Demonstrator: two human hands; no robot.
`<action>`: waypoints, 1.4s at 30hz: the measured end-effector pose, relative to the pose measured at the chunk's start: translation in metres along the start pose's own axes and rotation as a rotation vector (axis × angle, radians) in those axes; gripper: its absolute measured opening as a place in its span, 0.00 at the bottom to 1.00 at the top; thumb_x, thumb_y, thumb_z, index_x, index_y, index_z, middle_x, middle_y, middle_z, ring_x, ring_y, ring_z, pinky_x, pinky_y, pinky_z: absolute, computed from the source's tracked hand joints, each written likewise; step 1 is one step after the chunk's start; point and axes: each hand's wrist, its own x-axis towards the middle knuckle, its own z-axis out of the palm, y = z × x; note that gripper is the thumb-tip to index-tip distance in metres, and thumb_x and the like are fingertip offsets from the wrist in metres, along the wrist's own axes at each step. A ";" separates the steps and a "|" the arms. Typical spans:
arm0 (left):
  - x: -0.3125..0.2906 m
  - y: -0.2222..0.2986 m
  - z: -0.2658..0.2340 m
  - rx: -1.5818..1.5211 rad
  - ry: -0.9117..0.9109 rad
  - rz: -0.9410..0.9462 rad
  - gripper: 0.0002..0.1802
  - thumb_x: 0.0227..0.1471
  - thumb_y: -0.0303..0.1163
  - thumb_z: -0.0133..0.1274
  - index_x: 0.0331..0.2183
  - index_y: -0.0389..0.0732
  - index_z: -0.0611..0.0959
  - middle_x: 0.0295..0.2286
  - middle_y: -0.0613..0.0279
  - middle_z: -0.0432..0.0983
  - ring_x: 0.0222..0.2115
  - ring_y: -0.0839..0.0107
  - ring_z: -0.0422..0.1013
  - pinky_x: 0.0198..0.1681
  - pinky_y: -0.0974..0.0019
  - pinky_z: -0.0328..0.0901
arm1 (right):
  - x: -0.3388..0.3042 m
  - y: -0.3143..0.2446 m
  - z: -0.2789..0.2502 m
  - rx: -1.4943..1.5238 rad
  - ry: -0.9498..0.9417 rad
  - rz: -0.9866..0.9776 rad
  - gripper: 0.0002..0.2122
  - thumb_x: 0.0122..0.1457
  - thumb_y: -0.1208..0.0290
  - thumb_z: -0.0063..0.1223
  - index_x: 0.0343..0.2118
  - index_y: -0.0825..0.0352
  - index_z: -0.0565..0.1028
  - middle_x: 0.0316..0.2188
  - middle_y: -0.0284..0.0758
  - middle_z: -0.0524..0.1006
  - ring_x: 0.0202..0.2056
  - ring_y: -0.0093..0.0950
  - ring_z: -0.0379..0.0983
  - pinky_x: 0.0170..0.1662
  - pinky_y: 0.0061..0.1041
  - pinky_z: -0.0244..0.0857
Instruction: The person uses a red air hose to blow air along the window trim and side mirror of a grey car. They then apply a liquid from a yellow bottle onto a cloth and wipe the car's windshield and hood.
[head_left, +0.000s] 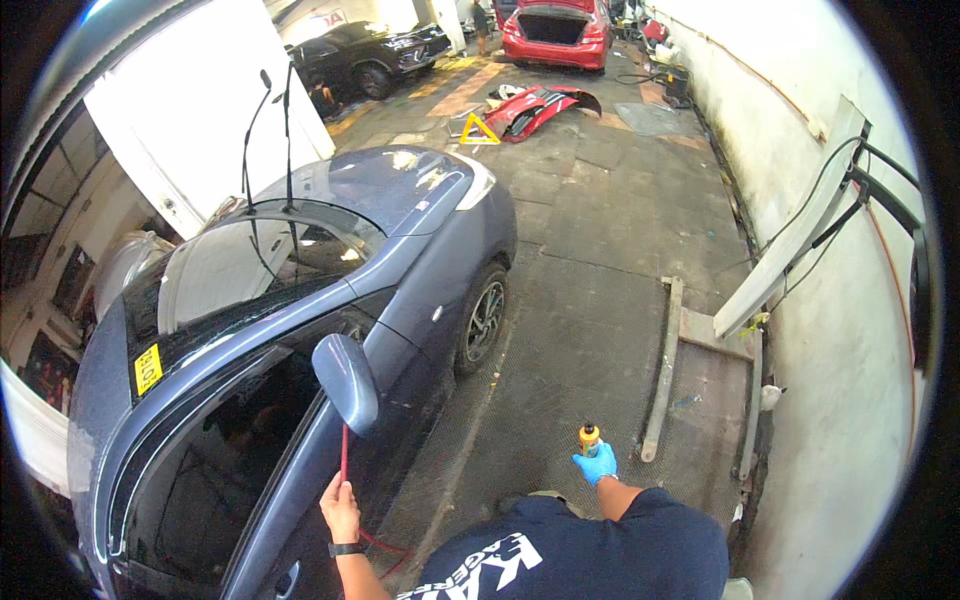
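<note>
My left hand (342, 512), bare with a dark wristband, is closed around a thin red hose (345, 462). From the fingers the hose runs up to the underside of the blue-grey car's side mirror (346, 384); whether it touches the mirror I cannot tell. More red line shows low beside the door. In a blue glove, my right hand (597, 464) grips a small yellow-orange bottle (589, 436) with a dark top, held upright over the dark floor. The car (400, 265) stands close on my left, its wipers (288, 150) raised off the windscreen.
A grey lift post (775, 255) with floor arms (662, 375) stands by the right wall. Ahead lie a red bumper (540, 112) and a yellow warning triangle (480, 130). A red car (556, 40) with its boot raised and a black car (370, 60) are farther back.
</note>
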 end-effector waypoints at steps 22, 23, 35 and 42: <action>-0.030 -0.008 -0.036 0.018 0.325 0.416 0.10 0.60 0.26 0.56 0.43 0.33 0.83 0.23 0.72 0.72 0.18 0.85 0.62 0.20 0.76 0.55 | -0.013 0.023 -0.011 -0.008 0.006 0.095 0.34 0.41 0.57 0.77 0.49 0.71 0.75 0.46 0.46 0.79 0.48 0.44 0.78 0.52 0.40 0.71; -0.039 0.006 -0.034 0.062 0.299 0.411 0.09 0.59 0.25 0.56 0.41 0.33 0.83 0.24 0.72 0.73 0.19 0.85 0.62 0.22 0.76 0.56 | -0.015 0.031 -0.013 -0.052 -0.013 0.077 0.34 0.41 0.58 0.77 0.49 0.71 0.75 0.46 0.46 0.79 0.48 0.44 0.78 0.52 0.40 0.72; -0.064 0.097 -0.001 0.270 0.299 0.472 0.09 0.58 0.24 0.57 0.41 0.34 0.85 0.22 0.75 0.68 0.21 0.85 0.58 0.24 0.74 0.53 | -0.016 0.039 -0.012 0.018 0.087 0.063 0.32 0.40 0.59 0.75 0.46 0.72 0.74 0.42 0.46 0.80 0.45 0.44 0.78 0.50 0.39 0.72; -0.043 0.117 0.001 0.351 0.222 0.571 0.09 0.60 0.25 0.56 0.40 0.30 0.85 0.29 0.62 0.80 0.31 0.78 0.72 0.37 0.70 0.67 | -0.025 0.056 0.004 0.117 0.067 0.073 0.31 0.41 0.58 0.74 0.48 0.69 0.75 0.44 0.46 0.77 0.47 0.47 0.76 0.51 0.43 0.69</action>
